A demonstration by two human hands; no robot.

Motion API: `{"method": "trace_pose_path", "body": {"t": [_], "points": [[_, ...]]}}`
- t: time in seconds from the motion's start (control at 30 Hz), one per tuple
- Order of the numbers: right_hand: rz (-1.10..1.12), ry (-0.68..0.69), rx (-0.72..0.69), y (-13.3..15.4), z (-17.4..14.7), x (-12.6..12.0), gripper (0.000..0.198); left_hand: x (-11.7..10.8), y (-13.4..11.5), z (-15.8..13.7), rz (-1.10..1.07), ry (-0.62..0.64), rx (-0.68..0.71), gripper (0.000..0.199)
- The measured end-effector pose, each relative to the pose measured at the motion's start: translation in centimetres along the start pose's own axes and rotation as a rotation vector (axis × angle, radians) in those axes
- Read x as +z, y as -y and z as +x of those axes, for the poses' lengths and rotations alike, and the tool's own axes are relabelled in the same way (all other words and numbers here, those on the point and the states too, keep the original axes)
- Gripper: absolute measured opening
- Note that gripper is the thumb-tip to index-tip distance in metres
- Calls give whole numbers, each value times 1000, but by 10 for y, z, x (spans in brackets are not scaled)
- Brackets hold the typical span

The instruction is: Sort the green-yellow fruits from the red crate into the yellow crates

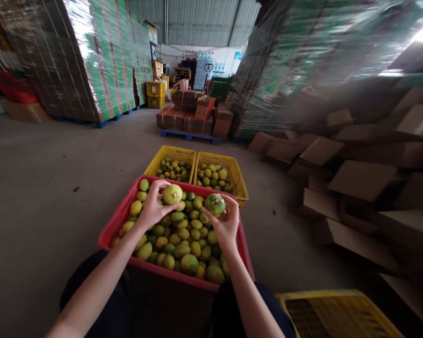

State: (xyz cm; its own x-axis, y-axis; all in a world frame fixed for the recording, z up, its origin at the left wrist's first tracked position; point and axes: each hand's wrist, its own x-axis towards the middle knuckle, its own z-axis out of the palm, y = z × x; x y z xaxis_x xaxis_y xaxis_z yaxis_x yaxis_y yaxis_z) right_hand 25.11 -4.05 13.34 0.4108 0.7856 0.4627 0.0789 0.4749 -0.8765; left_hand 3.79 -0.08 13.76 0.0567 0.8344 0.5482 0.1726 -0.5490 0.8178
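A pale yellow lemon [172, 194] is gripped between the thumb and fingers of my left hand [154, 206]. My right hand [228, 220] is closed around a dark green lemon [215, 203] with brownish marks. Both are raised above a large red crate [104, 234], which is filled with yellow and green lemons [183, 234]. The two held lemons are apart from each other, side by side over the crate's far half.
Beyond the red crate stand two yellow crates [240, 180] with lemons inside. Another yellow crate [324, 295] is at lower right. Cardboard boxes [363, 183] are heaped on the right. Wrapped pallet stacks [109, 61] rise on both sides; a blue pallet [188, 136] carries flat cartons ahead.
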Motion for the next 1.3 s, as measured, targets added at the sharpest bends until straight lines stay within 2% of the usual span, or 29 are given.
{"method": "trace_pose_path", "body": {"t": [0.13, 0.23, 0.43, 0.63, 0.87, 0.97, 1.07, 1.2, 1.3], "points": [[-134, 53, -163, -8, -9, 2, 51, 11, -4, -6, 209, 65, 337, 50], [-193, 77, -264, -13, -13, 1, 47, 18, -5, -9, 267, 87, 442, 48], [-259, 123, -391, -15, -13, 0, 47, 17, -1, -10, 305, 104, 483, 48], [-236, 118, -342, -17, -14, 0, 47, 23, 2, -9, 334, 136, 455, 52], [-183, 131, -238, -16, -13, -5, 49, 26, 4, -7, 267, 144, 440, 44], [-153, 152, -162, -14, -12, -3, 52, 23, 3, -7, 192, 159, 299, 50], [-99, 154, -39, -4, -10, -3, 57, 23, 2, -7, 47, 187, 34, 62], [44, 162, 181, 10, -7, -4, 55, 31, 3, -10, -252, 286, -459, 73], [142, 182, 372, 11, -7, -3, 41, 38, 3, -12, -445, 337, -894, 67]]}}
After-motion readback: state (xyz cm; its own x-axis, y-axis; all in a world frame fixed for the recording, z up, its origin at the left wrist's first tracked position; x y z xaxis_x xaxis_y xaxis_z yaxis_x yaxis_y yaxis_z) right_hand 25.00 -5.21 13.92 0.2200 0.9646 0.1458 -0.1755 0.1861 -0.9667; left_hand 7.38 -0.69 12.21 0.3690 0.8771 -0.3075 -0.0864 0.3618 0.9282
